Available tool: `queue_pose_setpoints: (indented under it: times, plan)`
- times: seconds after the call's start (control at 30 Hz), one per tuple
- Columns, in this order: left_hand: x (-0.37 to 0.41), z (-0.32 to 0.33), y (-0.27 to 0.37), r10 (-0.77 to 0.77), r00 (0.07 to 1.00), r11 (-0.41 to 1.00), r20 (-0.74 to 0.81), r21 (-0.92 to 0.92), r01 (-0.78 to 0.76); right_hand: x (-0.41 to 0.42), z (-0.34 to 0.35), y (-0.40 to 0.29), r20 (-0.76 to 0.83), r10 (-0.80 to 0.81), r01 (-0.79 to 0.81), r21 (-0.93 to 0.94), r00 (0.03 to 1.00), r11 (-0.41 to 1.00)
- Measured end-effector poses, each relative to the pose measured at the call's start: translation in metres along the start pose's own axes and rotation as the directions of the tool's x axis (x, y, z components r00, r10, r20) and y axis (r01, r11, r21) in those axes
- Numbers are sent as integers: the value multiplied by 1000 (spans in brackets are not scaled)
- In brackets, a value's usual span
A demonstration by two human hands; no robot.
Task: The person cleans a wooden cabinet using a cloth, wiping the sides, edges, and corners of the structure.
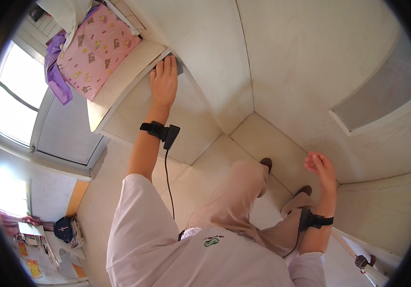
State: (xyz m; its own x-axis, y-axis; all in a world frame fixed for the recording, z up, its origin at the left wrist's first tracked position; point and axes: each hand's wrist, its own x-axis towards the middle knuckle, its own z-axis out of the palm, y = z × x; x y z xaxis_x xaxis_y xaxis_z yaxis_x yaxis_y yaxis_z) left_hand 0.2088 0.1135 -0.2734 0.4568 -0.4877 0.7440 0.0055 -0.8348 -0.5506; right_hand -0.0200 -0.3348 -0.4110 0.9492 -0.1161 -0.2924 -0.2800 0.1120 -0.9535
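My left hand reaches up to the far end of a cream cabinet's edge. Its fingertips rest at a small dark grey piece there; whether they grip it I cannot tell. A pink sheet with a bear print lies on the cabinet top, beside purple plastic. My right hand hangs in the air at the right, fingers loosely curled, holding nothing visible. Black straps with small devices and cables sit on both forearms.
Tall pale panels rise ahead, and a grey inset is at the right. Tiled floor lies under my legs. At the left are a grey-panelled door, a dark bag and books. A bundled handle stands at lower right.
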Motion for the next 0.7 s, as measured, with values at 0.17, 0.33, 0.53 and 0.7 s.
queue_pose_setpoints:
  times: [0.17, 0.33, 0.53, 0.7]
  plan:
    - [-7, -4, -16, 196, 980, 980, -29, 44, -195, 9, 15, -6, 23, -18, 18, 2, 1000, 1000]
    - [-24, -6, -20, 186, 982, 979, 35, 79, -188, 15, 24, 1, 1, -19, 19, -42, 1000, 999]
    - [2, -17, -10, 87, 995, 994, 39, 66, -89, 21, 15, 9, -23, 22, -25, -121, 999, 992]
    - [4, 3, -3, 30, 998, 995, -49, 101, -24, 22, 20, 8, -19, 26, -29, -154, 999, 988]
